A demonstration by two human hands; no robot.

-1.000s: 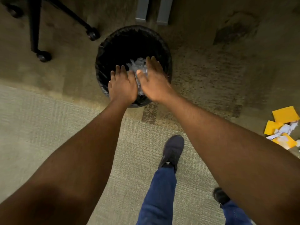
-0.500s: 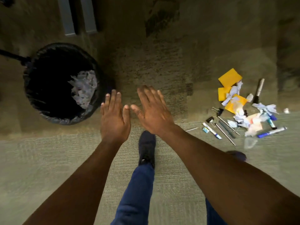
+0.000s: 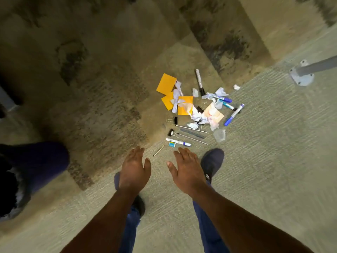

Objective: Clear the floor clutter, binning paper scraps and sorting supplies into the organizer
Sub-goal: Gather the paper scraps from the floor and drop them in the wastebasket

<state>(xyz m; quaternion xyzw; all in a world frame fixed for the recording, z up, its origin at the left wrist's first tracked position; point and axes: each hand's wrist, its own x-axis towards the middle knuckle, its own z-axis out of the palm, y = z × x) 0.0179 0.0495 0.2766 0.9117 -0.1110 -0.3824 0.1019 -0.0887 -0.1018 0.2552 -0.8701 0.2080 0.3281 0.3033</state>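
Observation:
A pile of clutter lies on the carpet ahead of me: orange sticky notes [image 3: 166,83], crumpled white paper scraps [image 3: 197,116], blue markers [image 3: 234,115], a black-tipped marker [image 3: 199,81], black binder clips [image 3: 175,120], thin metal rods [image 3: 193,138] and a white pen [image 3: 177,142]. My left hand [image 3: 134,168] and my right hand [image 3: 187,169] hover palm-down, empty, fingers apart, just short of the pile. The black-lined bin [image 3: 16,183] sits at the left edge, partly cut off. No organizer is in view.
My dark shoe [image 3: 212,161] stands right beside the pen and rods. A grey metal post with a bolted floor plate [image 3: 301,76] rises at the upper right. A small loose stick [image 3: 158,150] lies between my hands and the pile.
My hands left the bin after dropping paper in it. The view swung right, so the bin slid to the left edge and the clutter pile came to the centre.

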